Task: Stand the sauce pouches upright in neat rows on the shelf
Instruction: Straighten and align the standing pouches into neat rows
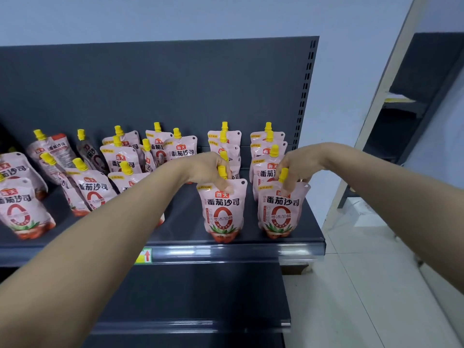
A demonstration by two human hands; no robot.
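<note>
Pink sauce pouches with yellow caps stand on a dark grey shelf (180, 222). My left hand (208, 169) grips the top of an upright front pouch (223, 212) around its cap. My right hand (298, 169) pinches the top of the neighbouring front pouch (281, 209) at the shelf's right end. Both pouches stand on the shelf near its front edge. Behind each, a row of upright pouches (267, 146) runs to the back panel. To the left, several pouches (93, 189) lean or stand askew.
The shelf's front rail (226, 252) carries a yellow and green price tag (143, 256). A lower dark shelf (200, 297) sits beneath. Another dark shelf unit (416, 96) stands on the right beyond a strip of pale tiled floor (351, 285).
</note>
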